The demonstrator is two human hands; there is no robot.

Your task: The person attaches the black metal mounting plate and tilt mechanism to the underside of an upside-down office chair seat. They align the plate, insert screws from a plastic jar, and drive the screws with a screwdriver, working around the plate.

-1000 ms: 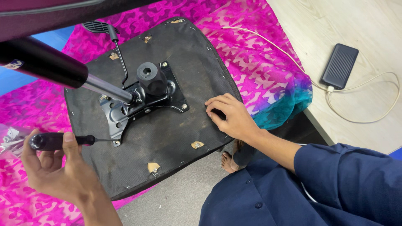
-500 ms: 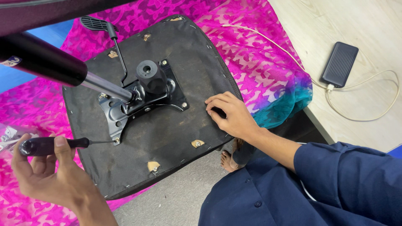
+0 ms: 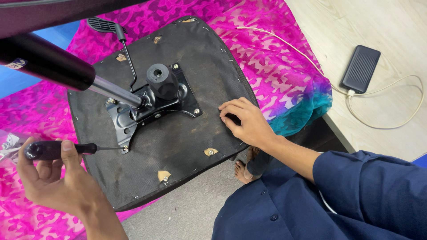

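Fingers of my left hand (image 3: 58,178) pinch the screwdriver (image 3: 60,150) level into the bracket (image 3: 147,109) screw, while my right hand (image 3: 247,122), spread flat, steadies the seat (image 3: 187,138).

Small white label (image 3: 15,63) on black cylinder (image 3: 44,62), far left

The seat underside (image 3: 178,146) is matt black fabric, rough and stapled along its edge. At its centre, the mounting plate (image 3: 151,109) is black painted metal with a dull sheen. Beside the plate, the screwdriver (image 3: 66,150) has a glossy dark plastic handle and thin metal shaft.
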